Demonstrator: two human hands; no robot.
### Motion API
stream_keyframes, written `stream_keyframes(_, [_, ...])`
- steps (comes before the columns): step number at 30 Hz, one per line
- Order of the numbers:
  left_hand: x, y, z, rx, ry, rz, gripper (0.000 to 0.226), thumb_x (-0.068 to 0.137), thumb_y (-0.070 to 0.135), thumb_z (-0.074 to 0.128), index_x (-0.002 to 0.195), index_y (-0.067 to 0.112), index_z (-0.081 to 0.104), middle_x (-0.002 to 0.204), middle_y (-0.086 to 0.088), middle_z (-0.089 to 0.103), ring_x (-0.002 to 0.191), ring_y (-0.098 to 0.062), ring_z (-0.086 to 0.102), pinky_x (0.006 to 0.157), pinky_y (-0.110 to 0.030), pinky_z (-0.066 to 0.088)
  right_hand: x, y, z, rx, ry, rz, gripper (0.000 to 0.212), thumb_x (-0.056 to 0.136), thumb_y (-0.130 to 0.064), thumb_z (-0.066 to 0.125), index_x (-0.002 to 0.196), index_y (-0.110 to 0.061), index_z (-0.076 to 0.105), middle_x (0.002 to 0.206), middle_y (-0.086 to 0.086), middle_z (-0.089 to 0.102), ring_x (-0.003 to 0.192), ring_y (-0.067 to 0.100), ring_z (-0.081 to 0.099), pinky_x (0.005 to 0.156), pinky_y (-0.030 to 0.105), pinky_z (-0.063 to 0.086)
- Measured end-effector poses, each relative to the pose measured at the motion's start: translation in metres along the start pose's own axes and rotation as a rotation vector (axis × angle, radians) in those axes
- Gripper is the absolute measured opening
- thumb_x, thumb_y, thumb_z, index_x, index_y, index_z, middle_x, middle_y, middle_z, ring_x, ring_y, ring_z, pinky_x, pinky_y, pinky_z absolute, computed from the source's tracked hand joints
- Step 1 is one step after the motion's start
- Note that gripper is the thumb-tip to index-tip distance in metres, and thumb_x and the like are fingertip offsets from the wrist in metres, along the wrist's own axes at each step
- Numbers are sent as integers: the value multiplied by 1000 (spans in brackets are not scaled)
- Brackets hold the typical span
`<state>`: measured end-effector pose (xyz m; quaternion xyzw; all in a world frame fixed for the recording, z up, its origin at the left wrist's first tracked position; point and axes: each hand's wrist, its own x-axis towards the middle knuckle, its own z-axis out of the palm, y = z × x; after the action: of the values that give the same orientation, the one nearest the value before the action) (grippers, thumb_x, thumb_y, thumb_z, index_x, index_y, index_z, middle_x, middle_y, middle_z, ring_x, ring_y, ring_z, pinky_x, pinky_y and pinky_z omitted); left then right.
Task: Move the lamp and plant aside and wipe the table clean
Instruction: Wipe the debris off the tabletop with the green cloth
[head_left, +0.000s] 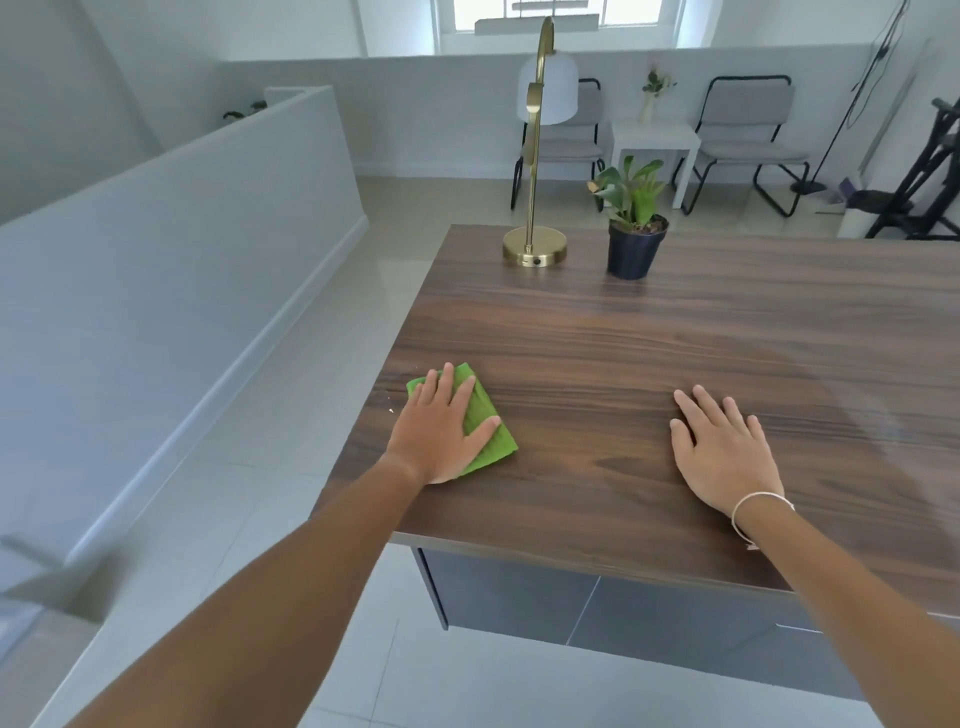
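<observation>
I see my left hand (441, 426) pressed flat, fingers spread, on top of a folded green cloth (488, 441) near the near-left corner of the wooden table (623, 338); the palm covers most of the cloth rather than gripping it. My right hand (727, 452) lies open and flat on the bare wood well to the right, holding nothing, with a thin white bracelet (753, 506) on its wrist. At the far left edge of the table stands the brass lamp (535, 244), its round base on the wood and its white shade up high. Just beside it to the right sits the plant (636, 228) in a dark pot, upright, apart from the lamp base. A few pale specks show by the table edge left of the cloth; I think they are crumbs, though the view is too soft to be sure.
</observation>
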<state>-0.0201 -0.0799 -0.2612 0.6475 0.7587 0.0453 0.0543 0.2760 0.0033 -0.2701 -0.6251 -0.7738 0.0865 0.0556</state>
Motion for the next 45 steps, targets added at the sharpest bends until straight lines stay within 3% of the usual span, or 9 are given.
stream_keyframes(5, [14,-35,-10,25,-22,-102,72,91,57,23,148,15,8,158,-13,0,145,-30,0,118,-41,2,-2,-2,-3,13,-4,0,50,97,-36,23,147,-27,20,158,-4,14,146,25,11,119,42,9])
stream_keyframes(16, [88,-54,-10,4,13,-122,72,91,57,22,147,14,11,158,-15,2,145,-30,0,119,-41,3,7,0,3,3,33,18,50,97,-36,28,146,-29,23,157,-6,17,146,24,13,118,41,10])
stream_keyframes(25, [-32,-49,-4,-50,12,-103,74,89,60,22,148,16,9,159,-10,-1,146,-24,-2,118,-37,-2,3,-2,0,-14,-9,19,51,97,-36,23,147,-26,21,158,-2,16,145,27,13,118,43,10])
stream_keyframes(29, [-88,-46,-6,-38,-1,-126,97,67,71,1,147,17,6,158,-10,-3,146,-24,-3,118,-36,-2,-1,-3,-3,-11,-25,-8,51,97,-35,22,147,-23,20,158,-1,15,145,28,13,118,44,11])
stream_keyframes(33, [-107,-49,-5,3,0,-131,110,61,83,-8,147,15,5,158,-11,-3,146,-25,-3,119,-37,0,-4,-8,-3,8,-38,-38,51,97,-35,20,147,-23,18,159,-2,13,145,27,11,118,43,9])
stream_keyframes(37, [-100,-21,-6,0,16,-115,93,69,68,-1,147,17,6,158,-9,-3,146,-25,-3,117,-36,-3,-3,-7,-4,26,-37,-40,52,98,-35,19,148,-23,16,159,-2,10,146,27,8,119,42,6])
stream_keyframes(42, [-67,68,8,-2,-3,86,74,87,58,17,148,17,8,158,-10,-2,146,-25,-4,115,-34,-6,-4,-5,-4,29,-45,-46,51,98,-35,18,148,-23,15,159,-2,9,146,27,7,120,42,6])
stream_keyframes(45, [-52,104,12,-27,-10,147,74,85,57,17,148,17,10,159,-9,-2,146,-24,-5,117,-34,-5,-1,-2,-5,39,-10,-49,51,98,-35,19,147,-23,17,159,-2,12,146,27,8,119,42,7])
